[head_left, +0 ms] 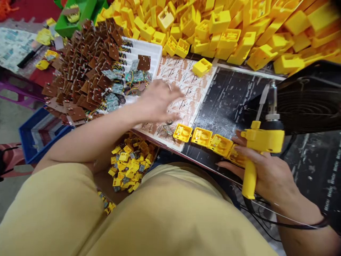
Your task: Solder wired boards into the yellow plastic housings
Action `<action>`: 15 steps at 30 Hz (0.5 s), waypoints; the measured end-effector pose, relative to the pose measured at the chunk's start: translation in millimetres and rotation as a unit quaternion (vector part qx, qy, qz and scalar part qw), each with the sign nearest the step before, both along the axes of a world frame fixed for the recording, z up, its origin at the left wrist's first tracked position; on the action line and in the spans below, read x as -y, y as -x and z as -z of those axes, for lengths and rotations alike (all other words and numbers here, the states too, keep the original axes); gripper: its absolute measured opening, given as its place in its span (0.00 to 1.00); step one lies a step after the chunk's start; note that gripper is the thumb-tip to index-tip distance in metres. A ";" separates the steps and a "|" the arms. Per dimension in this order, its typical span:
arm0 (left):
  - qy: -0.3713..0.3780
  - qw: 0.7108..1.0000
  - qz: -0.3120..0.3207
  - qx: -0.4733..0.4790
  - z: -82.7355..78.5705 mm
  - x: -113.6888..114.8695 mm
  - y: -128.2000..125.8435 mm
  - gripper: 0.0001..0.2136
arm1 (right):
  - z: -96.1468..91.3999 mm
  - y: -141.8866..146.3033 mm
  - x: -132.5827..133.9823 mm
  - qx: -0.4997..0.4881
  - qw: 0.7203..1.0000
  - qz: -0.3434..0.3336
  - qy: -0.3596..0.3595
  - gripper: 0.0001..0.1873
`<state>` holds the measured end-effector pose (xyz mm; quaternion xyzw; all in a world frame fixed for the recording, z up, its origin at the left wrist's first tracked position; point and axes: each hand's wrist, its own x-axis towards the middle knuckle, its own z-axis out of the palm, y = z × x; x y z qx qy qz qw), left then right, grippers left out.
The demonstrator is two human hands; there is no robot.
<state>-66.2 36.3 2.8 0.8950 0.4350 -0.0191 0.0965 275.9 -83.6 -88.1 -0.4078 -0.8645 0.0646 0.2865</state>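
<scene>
My left hand [160, 101] reaches over the patterned sheet [186, 80] toward a heap of brown circuit boards [85, 67]; it is blurred by motion, fingers spread, nothing visible in it. My right hand [262, 167] holds a yellow soldering gun [259, 145] by its handle, tip pointing up and away. Its fingers also rest on the end of a row of open yellow plastic cases [205, 137] lying at the edge of the dark work mat [229, 96]. A small wired part [167, 128] lies just left of the row.
A big pile of yellow plastic housings [226, 28] fills the back. One loose housing [201, 67] sits on the sheet. A box of small yellow parts [130, 163] is below the table edge, a blue crate [39, 131] at left, a black fan [311, 99] at right.
</scene>
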 end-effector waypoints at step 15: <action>0.293 0.872 -0.157 0.359 -26.5 -39.1 -39.3 0.10 | -48.6 37.3 -16.9 -0.031 0.993 0.049 -0.106 0.34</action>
